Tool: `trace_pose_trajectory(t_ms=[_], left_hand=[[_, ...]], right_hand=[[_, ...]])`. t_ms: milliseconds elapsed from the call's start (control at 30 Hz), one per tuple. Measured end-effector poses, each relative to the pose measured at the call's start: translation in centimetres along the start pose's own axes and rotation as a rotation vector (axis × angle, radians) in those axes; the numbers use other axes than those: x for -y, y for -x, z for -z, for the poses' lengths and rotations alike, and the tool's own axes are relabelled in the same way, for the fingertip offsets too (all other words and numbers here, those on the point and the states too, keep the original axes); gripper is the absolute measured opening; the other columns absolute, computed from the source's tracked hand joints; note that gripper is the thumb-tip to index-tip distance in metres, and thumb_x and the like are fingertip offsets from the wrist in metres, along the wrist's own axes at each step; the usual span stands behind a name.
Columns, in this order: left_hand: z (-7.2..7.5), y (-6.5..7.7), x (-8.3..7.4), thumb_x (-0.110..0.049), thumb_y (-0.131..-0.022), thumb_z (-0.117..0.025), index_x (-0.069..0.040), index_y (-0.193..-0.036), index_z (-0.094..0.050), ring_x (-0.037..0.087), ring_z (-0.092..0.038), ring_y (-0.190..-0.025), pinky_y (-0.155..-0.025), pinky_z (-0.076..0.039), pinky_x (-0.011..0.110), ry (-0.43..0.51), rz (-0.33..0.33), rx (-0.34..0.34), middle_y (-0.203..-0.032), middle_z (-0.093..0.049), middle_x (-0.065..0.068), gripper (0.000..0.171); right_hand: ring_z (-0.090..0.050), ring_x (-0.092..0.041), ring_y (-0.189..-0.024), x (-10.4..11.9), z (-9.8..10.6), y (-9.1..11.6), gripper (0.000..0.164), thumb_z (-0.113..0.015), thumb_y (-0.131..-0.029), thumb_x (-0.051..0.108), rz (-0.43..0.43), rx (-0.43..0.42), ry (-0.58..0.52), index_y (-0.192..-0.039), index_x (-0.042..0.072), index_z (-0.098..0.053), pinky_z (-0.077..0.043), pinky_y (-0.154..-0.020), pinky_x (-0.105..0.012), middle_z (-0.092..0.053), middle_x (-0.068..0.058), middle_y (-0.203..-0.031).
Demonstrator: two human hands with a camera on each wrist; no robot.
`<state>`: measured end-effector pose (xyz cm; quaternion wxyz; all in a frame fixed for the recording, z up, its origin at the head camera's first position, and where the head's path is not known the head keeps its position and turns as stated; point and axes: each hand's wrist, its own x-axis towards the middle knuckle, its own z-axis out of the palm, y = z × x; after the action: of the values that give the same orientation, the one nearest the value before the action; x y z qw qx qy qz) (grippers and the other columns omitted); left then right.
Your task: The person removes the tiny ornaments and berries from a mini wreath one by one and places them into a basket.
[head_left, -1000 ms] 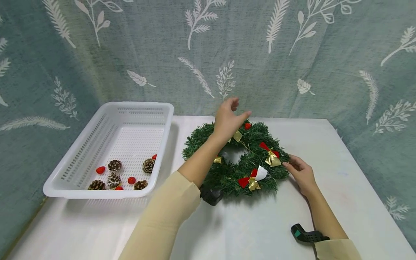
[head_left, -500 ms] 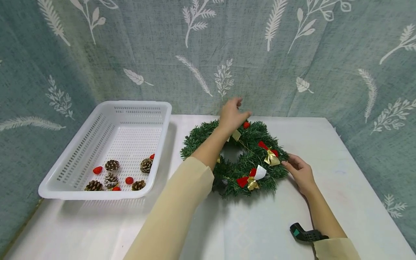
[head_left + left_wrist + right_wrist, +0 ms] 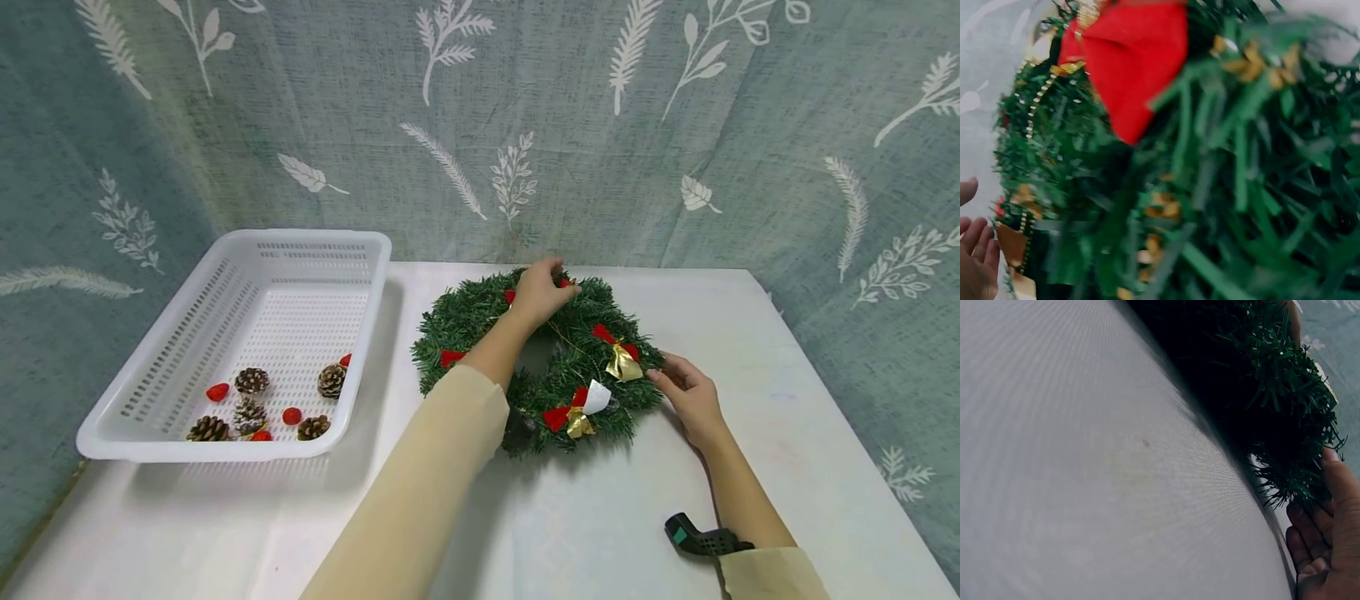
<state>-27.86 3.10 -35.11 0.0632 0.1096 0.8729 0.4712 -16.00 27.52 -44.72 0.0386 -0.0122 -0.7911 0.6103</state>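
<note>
A round green Christmas wreath point(image 3: 480, 304) lies on the table, trimmed with bows. My left hand point(image 3: 538, 293) is over its far rim beside a red ornament; the left wrist view has that hand point(image 3: 975, 256) at its left edge, thumb and fingers spread apart by the foliage. At the right rim, my right hand point(image 3: 693, 400) grips the wreath. In the right wrist view the hand's thumb point(image 3: 1338, 475) lies over the greenery and its fingers curl beneath. A red and gold bow point(image 3: 621, 354) sits near this hand. My left forearm hides part of the wreath.
A white plastic basket point(image 3: 367, 333) stands to the left, holding several pine cones point(image 3: 251, 381) and red ornaments point(image 3: 292, 416). Behind the white table point(image 3: 600, 517) hangs a green leaf-patterned cloth point(image 3: 600, 192).
My left hand has come down from above the wreath to its far rim. The right hand keeps its grip at the right side. The head view has shifted slightly.
</note>
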Motion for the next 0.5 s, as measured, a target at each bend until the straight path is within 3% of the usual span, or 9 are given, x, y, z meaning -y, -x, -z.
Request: trace_pose_trajectory(t_ms=[233, 400, 500], left_hand=[[0.0, -0.1, 1.3, -0.022, -0.093, -0.061, -0.006, -0.142, -0.041, 0.023, -0.046, -0.128, -0.103, -0.041, 0.035, -0.056, 0.003, 0.051, -0.139, -0.049, 0.009, 0.055], [-0.9, -0.4, 1.0, -0.022, -0.094, -0.059, -0.006, -0.139, -0.046, 0.025, -0.045, -0.128, -0.104, -0.041, 0.035, -0.095, 0.019, 0.032, -0.140, -0.047, 0.010, 0.049], [-1.2, -0.6, 0.8, -0.024, -0.094, -0.059, -0.008, -0.135, -0.051, 0.027, -0.044, -0.129, -0.103, -0.041, 0.036, -0.165, 0.040, 0.008, -0.141, -0.045, 0.011, 0.044]], right_hand=[[-0.054, 0.003, -0.092, 0.1, -0.5, -0.1, 0.039, -0.062, -0.093, 0.017, 0.019, 0.020, -0.020, -0.125, -0.002, -0.053, -0.046, -0.079, -0.008, -0.058, 0.022, -0.098], [-0.054, 0.003, -0.090, -0.1, -0.1, 0.1, 0.025, -0.063, -0.092, 0.015, 0.033, 0.003, -0.037, -0.117, 0.012, -0.060, -0.046, -0.077, -0.007, -0.059, 0.020, -0.097], [-0.054, 0.003, -0.090, 0.0, 0.1, 0.0, 0.026, -0.062, -0.092, 0.015, 0.029, 0.005, -0.030, -0.118, 0.013, -0.059, -0.046, -0.077, -0.007, -0.059, 0.021, -0.096]])
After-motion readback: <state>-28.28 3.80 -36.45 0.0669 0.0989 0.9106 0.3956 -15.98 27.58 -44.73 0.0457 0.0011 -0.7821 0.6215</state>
